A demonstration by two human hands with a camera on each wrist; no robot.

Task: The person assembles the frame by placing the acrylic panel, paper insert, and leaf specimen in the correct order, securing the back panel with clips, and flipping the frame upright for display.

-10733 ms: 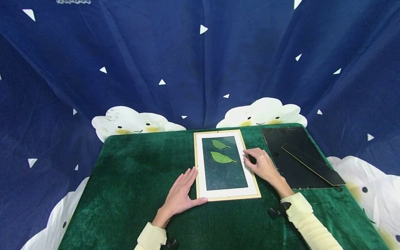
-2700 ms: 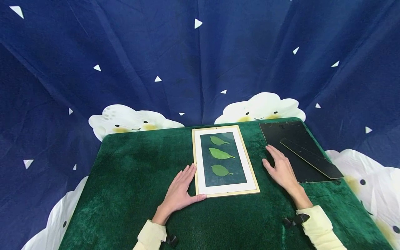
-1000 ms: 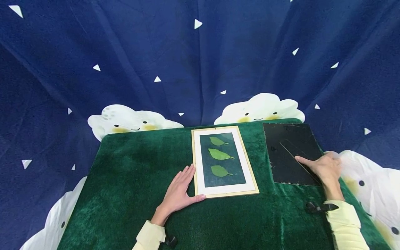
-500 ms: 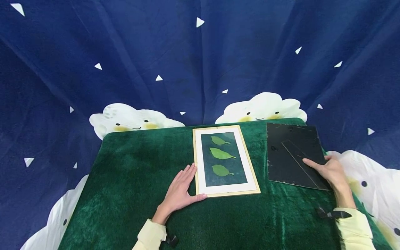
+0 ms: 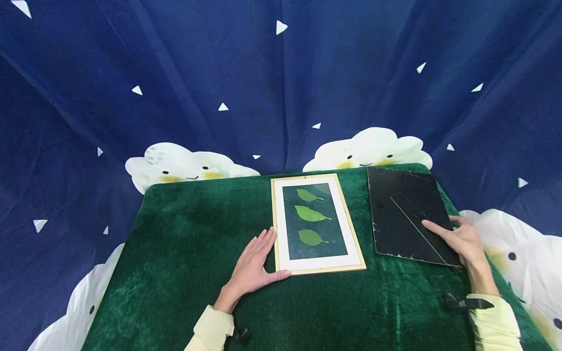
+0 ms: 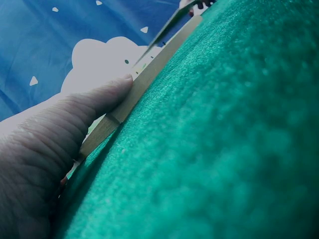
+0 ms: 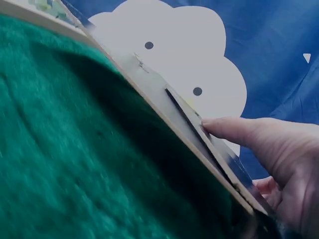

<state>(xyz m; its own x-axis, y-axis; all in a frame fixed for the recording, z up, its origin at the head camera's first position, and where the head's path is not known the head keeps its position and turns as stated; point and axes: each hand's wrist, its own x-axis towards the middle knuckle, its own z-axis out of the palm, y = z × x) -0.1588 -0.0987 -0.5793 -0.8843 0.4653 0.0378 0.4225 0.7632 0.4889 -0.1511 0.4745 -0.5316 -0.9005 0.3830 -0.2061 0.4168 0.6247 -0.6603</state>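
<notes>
One hand [image 5: 466, 242], the right, pinches the black board [image 5: 401, 209] by its right edge, tilted above the green cloth [image 5: 193, 239]; the left hand [image 5: 252, 270], spread, touches the near-left corner of the wooden frame [image 5: 325, 270] around three leaves [image 5: 311, 214].

Around the left hand [image 5: 251, 269], the worktop [image 5: 175, 229] is draped in green plush [image 5: 325, 312]. Beyond it, a dark blue curtain [image 5: 246, 58] is hung, dotted with white triangles [image 5: 280, 28]. White clouds [image 5: 181, 158] with dark eyes are printed there: ahead and left of the left hand, farther to its left, ahead and left of the right hand [image 5: 467, 242], and to its right.
</notes>
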